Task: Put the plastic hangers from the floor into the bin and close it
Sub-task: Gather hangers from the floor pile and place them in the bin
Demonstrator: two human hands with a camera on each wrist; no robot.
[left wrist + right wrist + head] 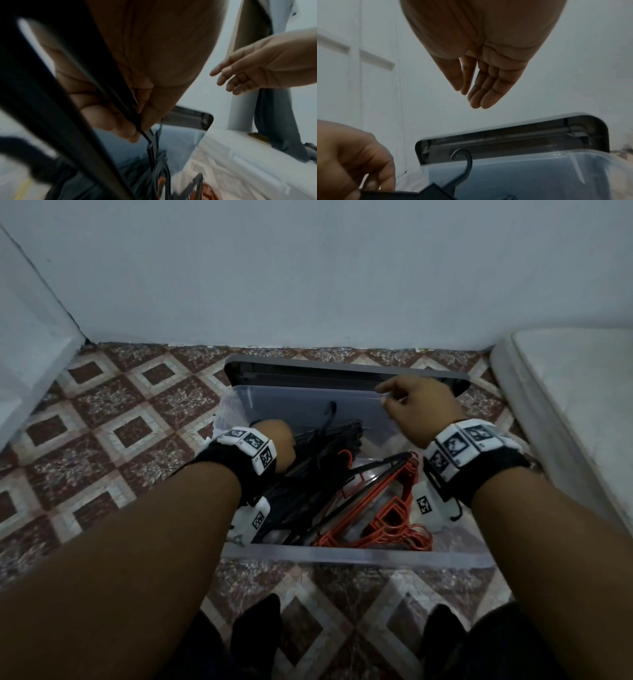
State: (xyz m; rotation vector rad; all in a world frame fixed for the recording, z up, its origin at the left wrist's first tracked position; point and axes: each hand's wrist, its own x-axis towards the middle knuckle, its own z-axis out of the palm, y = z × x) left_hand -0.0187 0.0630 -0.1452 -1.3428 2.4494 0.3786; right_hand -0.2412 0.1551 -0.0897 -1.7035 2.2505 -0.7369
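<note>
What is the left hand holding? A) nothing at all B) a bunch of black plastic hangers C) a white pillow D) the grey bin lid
B: in the left wrist view the left hand's fingers curl round a bunch of black plastic hangers, held over the clear plastic bin.

Bin (pixel 359 556) on floor (pixel 120 419), lid (pixel 342 371) behind it against wall (pixel 308 268). Hangers (pixel 342 491) inside bin. Mattress (pixel 565 405) right of bin. Left hand (pixel 274 440) in bin, right hand (pixel 418 409) above it.

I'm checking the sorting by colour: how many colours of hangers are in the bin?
2: black hangers at the bin's left, held by the left hand; red hangers at right. Others may be hidden.
</note>
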